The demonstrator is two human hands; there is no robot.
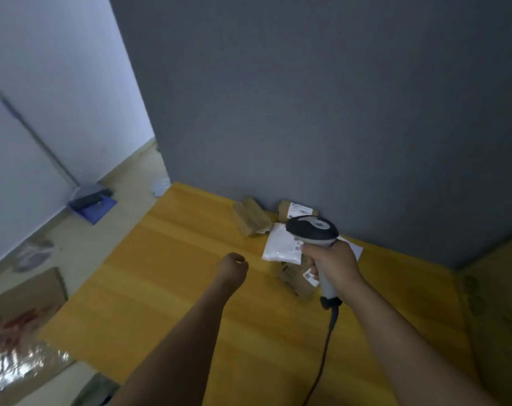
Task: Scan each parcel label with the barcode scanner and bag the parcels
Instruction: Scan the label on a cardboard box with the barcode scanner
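Observation:
My right hand [335, 265] grips the handle of a grey and black barcode scanner [311, 230], whose head hovers over a pile of parcels at the back of the yellow table [167, 288]. The pile holds a white poly parcel [281, 244], a brown parcel with labels [295, 276] under it, a brown paper parcel [251, 219] to the left and a labelled brown parcel [297, 210] against the grey wall. My left hand [232, 268] hangs above the table to the left of the pile, fingers curled, holding nothing.
The scanner's dark cable [325, 347] trails down toward me. A grey wall backs the table. On the floor to the left lie a blue dustpan with a broom [92, 202], a cardboard sheet [23, 300] and shiny plastic wrap [23, 364].

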